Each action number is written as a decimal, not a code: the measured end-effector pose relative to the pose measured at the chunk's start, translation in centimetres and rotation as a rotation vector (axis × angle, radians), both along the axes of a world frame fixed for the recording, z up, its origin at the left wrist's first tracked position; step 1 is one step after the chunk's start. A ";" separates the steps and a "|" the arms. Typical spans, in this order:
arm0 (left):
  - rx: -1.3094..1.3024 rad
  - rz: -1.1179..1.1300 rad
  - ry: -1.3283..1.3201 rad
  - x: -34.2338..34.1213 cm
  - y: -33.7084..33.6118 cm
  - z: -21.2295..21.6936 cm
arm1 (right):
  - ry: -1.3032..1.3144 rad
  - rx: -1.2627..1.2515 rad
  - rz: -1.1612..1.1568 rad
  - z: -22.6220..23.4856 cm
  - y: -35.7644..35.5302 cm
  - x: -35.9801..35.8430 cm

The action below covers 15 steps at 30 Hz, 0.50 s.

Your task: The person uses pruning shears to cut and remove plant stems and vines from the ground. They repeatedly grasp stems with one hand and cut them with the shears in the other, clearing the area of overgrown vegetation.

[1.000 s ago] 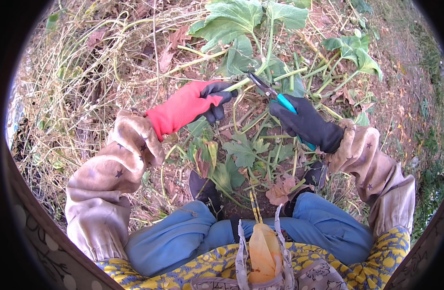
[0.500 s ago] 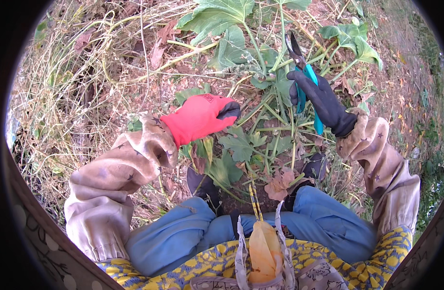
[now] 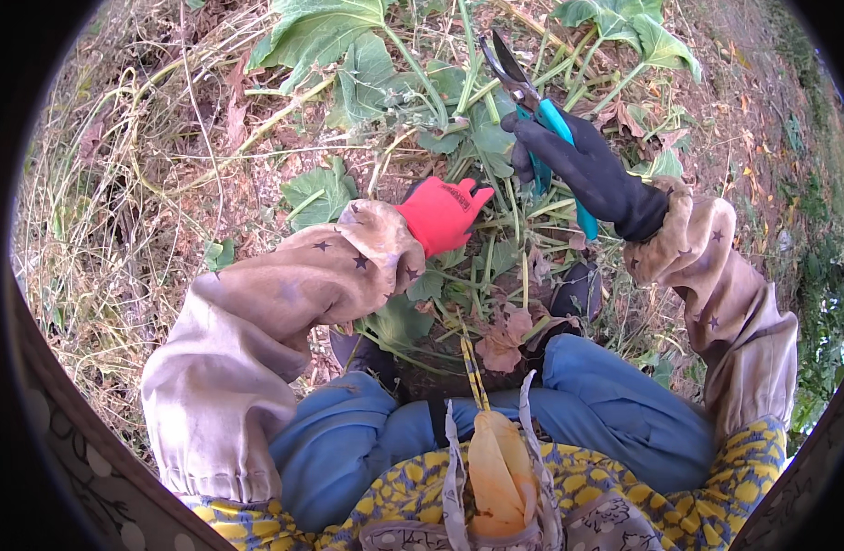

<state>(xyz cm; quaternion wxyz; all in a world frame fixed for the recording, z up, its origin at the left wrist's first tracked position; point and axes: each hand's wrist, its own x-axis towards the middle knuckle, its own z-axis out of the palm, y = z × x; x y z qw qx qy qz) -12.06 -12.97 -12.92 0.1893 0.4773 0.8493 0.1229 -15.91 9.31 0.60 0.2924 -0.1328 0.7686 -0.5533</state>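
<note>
My right hand [image 3: 583, 170], in a black glove, grips teal-handled pruning shears [image 3: 532, 106]. Their dark blades point up and left, slightly apart, among green stalks [image 3: 422, 78] under big lobed leaves [image 3: 335, 41]. My left hand [image 3: 440, 213], in a red glove, reaches down into the middle of the plant, just above my knees. Its fingers are hidden among the stems, so I cannot see whether they hold one. Both forearms wear loose tan sleeve covers with small stars.
I crouch in blue trousers [image 3: 615, 413] with dark shoes [image 3: 578, 289] at the plant's base. Dry grass and tangled dead vines [image 3: 119, 202] cover the ground to the left. Brown fallen leaves [image 3: 505, 335] lie near my feet. A yellow patterned apron [image 3: 495, 487] hangs below.
My right hand has lifted the shears up and to the right, the blades turning upward. My left hand has drawn back from the upper stalk and dropped lower into the plant.
</note>
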 end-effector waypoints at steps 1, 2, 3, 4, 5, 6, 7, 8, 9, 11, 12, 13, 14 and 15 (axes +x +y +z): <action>-0.036 -0.030 -0.023 0.0 0.0 -0.3 | -0.030 0.010 -0.005 0.2 0.0 -0.1; -0.067 -0.064 -0.042 -0.1 0.2 -0.4 | -0.029 0.008 -0.003 0.8 0.2 -0.2; -0.099 -0.097 -0.061 -0.2 0.3 -0.4 | -0.034 0.004 -0.021 0.7 0.5 -0.1; -0.115 -0.135 -0.037 -0.1 0.3 -0.8 | -0.040 0.000 -0.037 0.5 0.8 0.0; -0.130 -0.148 -0.056 -0.1 0.3 -0.7 | -0.045 -0.006 -0.050 0.2 0.9 0.0; -0.146 -0.160 -0.074 0.0 0.3 -0.5 | -0.028 -0.009 -0.034 -0.1 1.2 -0.2; -0.162 -0.171 -0.093 0.2 0.3 -0.3 | -0.026 0.009 -0.025 -0.1 1.4 -0.2; -0.157 -0.149 -0.086 0.2 0.1 0.6 | -0.022 0.022 -0.014 0.0 1.4 -0.2; -0.153 -0.134 -0.094 0.1 -0.1 0.9 | -0.017 0.035 -0.001 0.1 1.4 -0.2; -0.140 -0.103 -0.108 -0.2 -0.7 1.6 | -0.074 0.040 -0.009 0.2 1.1 0.0; -0.224 -0.071 -0.165 -0.4 -0.8 2.1 | -0.102 0.045 -0.013 0.3 1.0 0.1; -0.307 -0.039 -0.223 -0.5 -1.1 2.6 | -0.114 0.043 0.024 0.2 0.9 0.2; -0.396 -0.002 -0.282 -0.4 -1.4 3.1 | -0.126 0.035 0.065 0.0 0.6 0.3; -0.358 0.020 -0.274 -0.1 -2.3 3.3 | -0.138 0.027 0.107 0.1 0.2 0.4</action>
